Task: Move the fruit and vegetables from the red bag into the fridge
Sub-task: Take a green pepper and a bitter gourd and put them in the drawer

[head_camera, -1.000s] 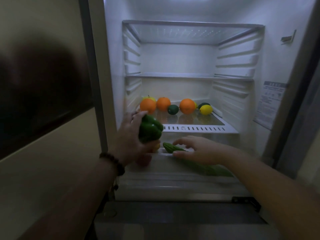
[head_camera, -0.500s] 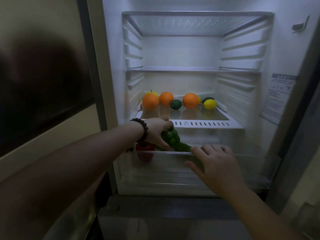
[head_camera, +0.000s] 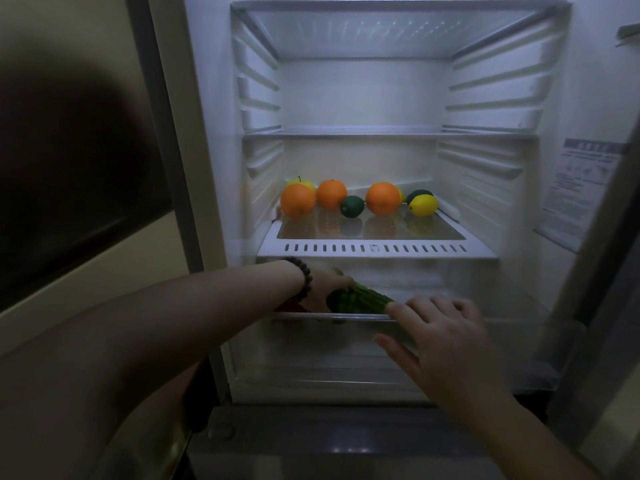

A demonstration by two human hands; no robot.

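Glass shelf (head_camera: 374,230) glossy, mirrors the fruit, white plastic slotted front trim. On it, oranges (head_camera: 298,200) matt, dimpled; lemon (head_camera: 423,205) smooth, slight sheen. Below shelf, crisper drawer (head_camera: 332,358) clear plastic, cloudy. Fridge walls (head_camera: 360,95) smooth white ribbed plastic. Wrist bracelet (head_camera: 304,277) dark round matt beads.

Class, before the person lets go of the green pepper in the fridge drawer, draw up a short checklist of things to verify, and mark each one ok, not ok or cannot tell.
1. Fridge door open, way in free: ok.
2. Clear drawer open enough to take produce: ok.
3. Left hand holds the green pepper over the drawer: ok.
4. Pepper resting on the drawer floor: cannot tell.
5. Right hand steadies the drawer's front rim, fingers over the edge: ok.
6. Cucumber already lies in the drawer beside the pepper: ok.
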